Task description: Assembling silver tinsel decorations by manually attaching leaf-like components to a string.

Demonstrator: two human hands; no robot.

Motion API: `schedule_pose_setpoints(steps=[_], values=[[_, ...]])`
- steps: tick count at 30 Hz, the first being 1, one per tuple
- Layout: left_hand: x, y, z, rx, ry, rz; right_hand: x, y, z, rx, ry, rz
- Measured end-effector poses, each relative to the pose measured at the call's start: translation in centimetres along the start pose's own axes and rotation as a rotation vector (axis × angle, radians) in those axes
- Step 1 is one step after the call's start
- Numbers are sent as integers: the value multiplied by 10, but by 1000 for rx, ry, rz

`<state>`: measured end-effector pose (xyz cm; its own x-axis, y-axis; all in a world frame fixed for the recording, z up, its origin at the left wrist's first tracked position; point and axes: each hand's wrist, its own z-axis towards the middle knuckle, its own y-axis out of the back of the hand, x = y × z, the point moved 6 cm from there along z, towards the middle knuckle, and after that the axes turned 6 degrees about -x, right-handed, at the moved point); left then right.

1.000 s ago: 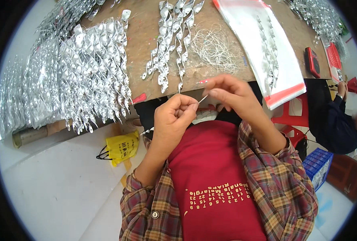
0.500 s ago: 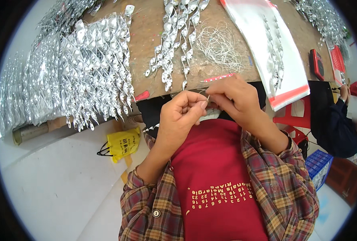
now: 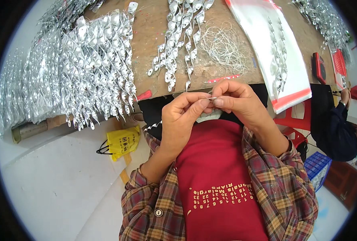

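Just beyond the table's near edge, my two hands meet at the fingertips over my lap. Thumb and forefinger of my left hand (image 3: 185, 114) pinch one end of a short, thin, pale string (image 3: 212, 98). The other end is pinched by my right hand (image 3: 242, 102), its thumb and forefinger pressed together. Only a small bit of string shows between the fingers; whatever it joins is hidden by the hands. Several twisted silver foil strips (image 3: 171, 52) lie on the table ahead, beside a loose tangle of pale string (image 3: 225, 46).
Many silver twisted spirals (image 3: 102, 60) hang over the table edge at left. A stack of clear plastic bags (image 3: 291, 72) with red edges overhangs at right, two spirals on top. A red device (image 3: 318, 68) lies beyond. A yellow bag (image 3: 123, 142) is below left; another person (image 3: 335, 124) sits right.
My right hand has come down level with my left, and its fingers have closed in. The string between them has turned from upright to nearly horizontal. The whole view has shifted slightly.
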<state>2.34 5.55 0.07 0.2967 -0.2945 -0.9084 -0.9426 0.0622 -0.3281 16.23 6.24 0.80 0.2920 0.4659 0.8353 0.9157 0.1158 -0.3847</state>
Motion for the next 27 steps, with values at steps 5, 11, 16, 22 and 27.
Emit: schedule_pose_setpoints(steps=[5,11,16,22,27], values=[[2,-1,0,6,34,-12,-4,6,1,-36,-9,-49],[6,-2,1,52,110,-12,-6,9,1,-49,-5,-85],[16,-1,2,103,198,-119,-7,12,0,-52,-37,-156],[10,-3,0,78,160,40,-2,13,6,-23,53,-260],[8,-1,-2,41,62,201,13,5,2,-4,225,-433]])
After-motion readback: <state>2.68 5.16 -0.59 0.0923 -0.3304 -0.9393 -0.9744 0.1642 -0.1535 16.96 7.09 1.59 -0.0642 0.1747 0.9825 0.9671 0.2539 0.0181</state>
